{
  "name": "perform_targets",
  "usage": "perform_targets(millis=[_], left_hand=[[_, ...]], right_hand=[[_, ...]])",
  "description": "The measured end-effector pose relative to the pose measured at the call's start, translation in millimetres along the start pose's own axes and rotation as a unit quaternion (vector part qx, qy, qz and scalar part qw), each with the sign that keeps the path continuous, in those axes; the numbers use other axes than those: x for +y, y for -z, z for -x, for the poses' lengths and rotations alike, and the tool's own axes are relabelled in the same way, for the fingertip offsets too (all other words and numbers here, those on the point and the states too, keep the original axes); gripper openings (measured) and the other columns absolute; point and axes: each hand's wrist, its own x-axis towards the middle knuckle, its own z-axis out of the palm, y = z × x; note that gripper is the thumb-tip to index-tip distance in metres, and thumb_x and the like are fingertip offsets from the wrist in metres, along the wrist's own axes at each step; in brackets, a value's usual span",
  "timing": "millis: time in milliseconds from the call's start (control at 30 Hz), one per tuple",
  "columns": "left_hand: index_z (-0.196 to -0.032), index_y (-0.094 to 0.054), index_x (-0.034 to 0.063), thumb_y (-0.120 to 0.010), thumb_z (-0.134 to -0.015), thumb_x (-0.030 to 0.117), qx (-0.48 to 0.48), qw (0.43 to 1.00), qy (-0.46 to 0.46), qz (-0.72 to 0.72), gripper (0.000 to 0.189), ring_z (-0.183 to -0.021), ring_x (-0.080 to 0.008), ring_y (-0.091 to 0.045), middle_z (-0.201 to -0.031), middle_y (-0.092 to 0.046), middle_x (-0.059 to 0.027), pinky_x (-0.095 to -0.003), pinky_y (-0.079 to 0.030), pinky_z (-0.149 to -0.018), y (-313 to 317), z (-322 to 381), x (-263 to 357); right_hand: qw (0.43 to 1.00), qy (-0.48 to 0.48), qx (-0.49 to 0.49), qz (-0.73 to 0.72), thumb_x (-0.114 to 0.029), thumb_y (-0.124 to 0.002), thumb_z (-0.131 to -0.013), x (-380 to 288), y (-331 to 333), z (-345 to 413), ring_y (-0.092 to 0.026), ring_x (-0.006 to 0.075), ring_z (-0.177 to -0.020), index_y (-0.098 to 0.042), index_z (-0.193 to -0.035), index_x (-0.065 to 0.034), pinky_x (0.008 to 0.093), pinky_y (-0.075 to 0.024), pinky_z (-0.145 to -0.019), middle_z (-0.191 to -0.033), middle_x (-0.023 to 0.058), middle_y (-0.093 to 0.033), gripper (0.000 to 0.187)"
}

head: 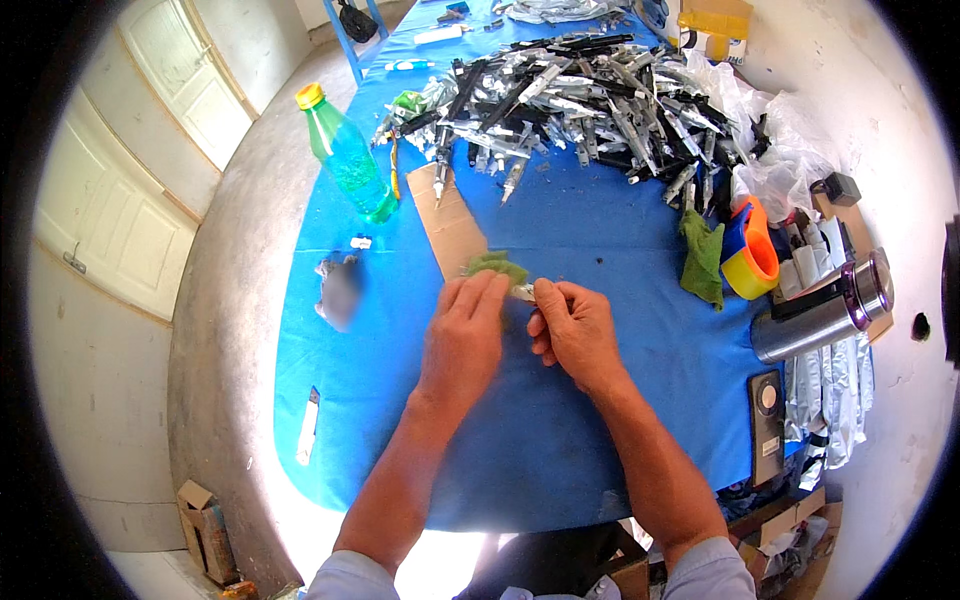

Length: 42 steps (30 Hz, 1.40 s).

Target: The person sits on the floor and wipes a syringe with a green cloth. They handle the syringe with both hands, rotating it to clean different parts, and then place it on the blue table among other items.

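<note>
My left hand [466, 319] presses a folded green cloth [496, 264] with its fingertips, above the near end of a cardboard strip [448, 225]. Between thumb and fingers, my right hand [574, 322] pinches a slim whitish part [523, 292]. Its left end meets the cloth, and my hands hide most of it. Farther off lies a large heap of narrow black, grey and clear plastic parts [570, 105]. One dark part [442, 161] from the heap rests with its tip on the cardboard strip.
A green plastic bottle [349, 161] with a yellow cap stands at left, near a grey rag [339, 291] and a white-handled blade [307, 426]. On the right are another green cloth [702, 259], a tape dispenser [750, 251], a steel flask [814, 313] and a dark flat device [766, 429].
</note>
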Motion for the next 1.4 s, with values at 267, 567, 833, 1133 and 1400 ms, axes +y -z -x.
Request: perform_targets(millis=[267,567,833,1133,1400], left_hand=[[-0.123,-0.069,-0.0009,-0.062,-0.090,-0.005,0.034,0.995,0.072,-0.052,0.034,-0.114,-0.0381,-0.065,-0.123,-0.070,-0.0175,-0.0459,-0.056,-0.099,-1.7,2.5,-33.3],[-0.125,-0.069,-0.0003,-0.065,-0.087,-0.004,0.019,0.998,-0.065,0.010,0.038,-0.114,-0.0382,-0.065,-0.125,-0.069,-0.0177,-0.0464,-0.055,-0.101,-3.3,4.5,19.1],[-0.127,-0.068,-0.0010,-0.064,-0.086,-0.006,0.018,0.998,0.011,-0.059,0.041,-0.115,-0.0390,-0.064,-0.127,-0.069,-0.0181,-0.0465,-0.055,-0.099,-3.3,3.1,-21.9],[-0.125,-0.070,-0.0024,-0.064,-0.088,-0.006,0.017,0.998,-0.059,0.026,0.038,-0.115,-0.0378,-0.065,-0.126,-0.070,-0.0192,-0.0461,-0.054,-0.103,-1.9,3.2,17.8],[-0.125,-0.070,-0.0034,-0.062,-0.090,-0.006,0.009,0.998,0.012,-0.060,0.036,-0.116,-0.0386,-0.065,-0.128,-0.069,-0.0192,-0.0463,-0.054,-0.103,-5.4,2.9,-20.3]], right_hand=[[1.000,-0.002,0.000,-0.001,-0.036,-0.059,-0.111,-2.6,0.4,-0.6,-0.059,0.0073,-0.050,-0.070,-0.093,-0.0022,0.0233,-0.0451,-0.040,-0.069,0.0015,-0.065,0.040],[1.000,0.022,0.000,-0.001,-0.041,-0.056,-0.112,5.2,0.2,-2.5,-0.059,0.0084,-0.050,-0.069,-0.091,-0.0018,0.0244,-0.0455,-0.041,-0.068,0.0027,-0.064,0.046],[1.000,-0.005,-0.002,0.007,-0.041,-0.055,-0.111,1.4,0.6,0.0,-0.061,0.0110,-0.051,-0.069,-0.092,-0.0008,0.0275,-0.0476,-0.043,-0.069,0.0048,-0.066,0.047],[1.000,0.018,-0.012,0.022,-0.040,-0.052,-0.112,3.0,1.0,-1.2,-0.060,0.0114,-0.050,-0.068,-0.090,0.0004,0.0280,-0.0465,-0.043,-0.068,0.0046,-0.066,0.049],[0.999,-0.009,-0.004,0.052,-0.042,-0.051,-0.113,-1.6,-1.0,2.1,-0.057,0.0097,-0.048,-0.068,-0.089,0.0001,0.0259,-0.0441,-0.040,-0.065,0.0035,-0.063,0.052]])
